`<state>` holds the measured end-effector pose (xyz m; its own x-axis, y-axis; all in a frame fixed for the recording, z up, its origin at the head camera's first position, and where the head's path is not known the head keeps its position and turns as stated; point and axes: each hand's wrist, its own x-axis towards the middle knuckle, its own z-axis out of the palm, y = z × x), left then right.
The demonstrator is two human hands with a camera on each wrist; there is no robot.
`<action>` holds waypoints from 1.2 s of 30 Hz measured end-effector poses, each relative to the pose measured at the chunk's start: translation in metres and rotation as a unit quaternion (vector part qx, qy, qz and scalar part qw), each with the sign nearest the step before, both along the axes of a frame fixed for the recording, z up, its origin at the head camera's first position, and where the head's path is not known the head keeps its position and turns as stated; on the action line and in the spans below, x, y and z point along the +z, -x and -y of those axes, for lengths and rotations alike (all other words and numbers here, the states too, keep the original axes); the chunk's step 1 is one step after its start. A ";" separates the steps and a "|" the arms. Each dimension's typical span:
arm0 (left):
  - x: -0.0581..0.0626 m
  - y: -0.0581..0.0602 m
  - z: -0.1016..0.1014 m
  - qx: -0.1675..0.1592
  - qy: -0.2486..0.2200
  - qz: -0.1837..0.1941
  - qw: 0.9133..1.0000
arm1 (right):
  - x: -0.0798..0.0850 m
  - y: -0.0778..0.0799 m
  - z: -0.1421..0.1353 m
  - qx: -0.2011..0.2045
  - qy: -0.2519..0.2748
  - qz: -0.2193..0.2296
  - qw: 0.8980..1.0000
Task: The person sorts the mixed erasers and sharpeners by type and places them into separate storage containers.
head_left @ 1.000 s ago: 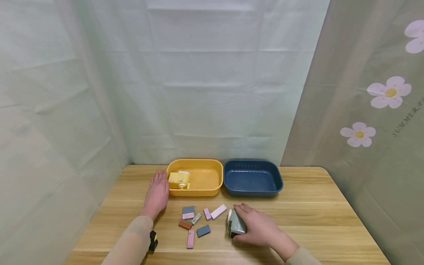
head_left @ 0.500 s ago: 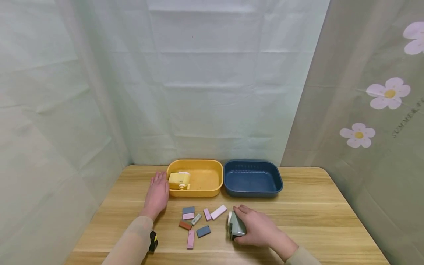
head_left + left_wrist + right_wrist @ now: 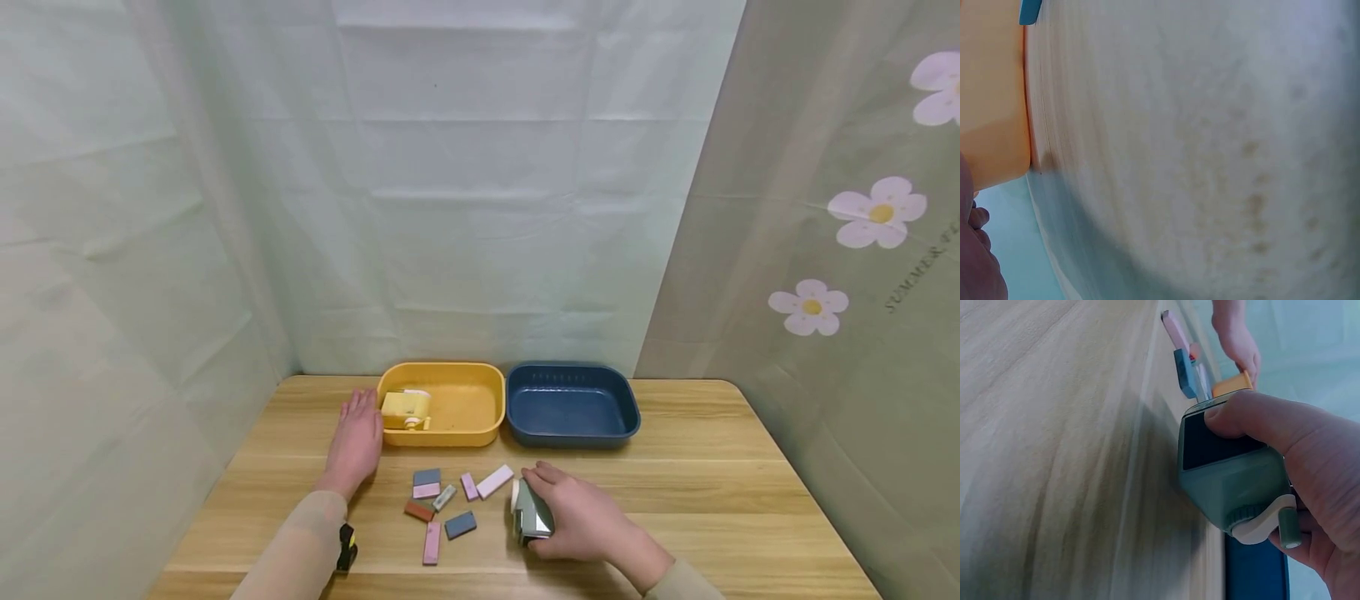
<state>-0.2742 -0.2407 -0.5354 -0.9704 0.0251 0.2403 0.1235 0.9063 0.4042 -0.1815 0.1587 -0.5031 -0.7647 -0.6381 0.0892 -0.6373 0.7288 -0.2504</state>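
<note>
My right hand (image 3: 583,518) grips a grey-green crank pencil sharpener (image 3: 533,510), low over the table at the front. In the right wrist view its dark panel lies under my thumb, and a white crank arm with a green knob (image 3: 1289,528) sticks out. Whether the sharpener touches the table is hard to tell. My left hand (image 3: 356,440) rests with straight fingers against the left side of the yellow tray (image 3: 450,438). Inside that tray, at its left end, lies a yellow sharpener (image 3: 403,407) with a small crank.
A dark blue tray (image 3: 573,438) stands right beside the yellow one. Several small pink, grey-blue and reddish blocks, perhaps erasers, lie between my hands, among them a white-pink block (image 3: 495,482) and a grey-blue block (image 3: 461,525). Curtains hang behind the wooden table (image 3: 712,492).
My right hand has shifted slightly left with the green sharpener in its grip, and the sharpener has turned a little. My left hand stays against the yellow tray.
</note>
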 end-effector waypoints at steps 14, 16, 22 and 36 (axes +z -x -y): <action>0.000 0.000 -0.001 0.003 0.003 0.007 1.000 | 0.012 0.008 0.012 0.024 0.033 -0.041 0.998; 0.000 0.000 -0.002 0.003 0.003 0.007 1.000 | 0.015 0.010 0.014 0.027 0.038 -0.040 0.998; -0.001 0.002 0.001 0.005 0.007 0.005 1.000 | 0.024 0.019 0.021 0.039 0.063 -0.054 0.996; -0.002 0.003 0.001 0.005 0.009 0.002 1.000 | 0.040 0.046 0.047 0.031 0.099 -0.031 0.994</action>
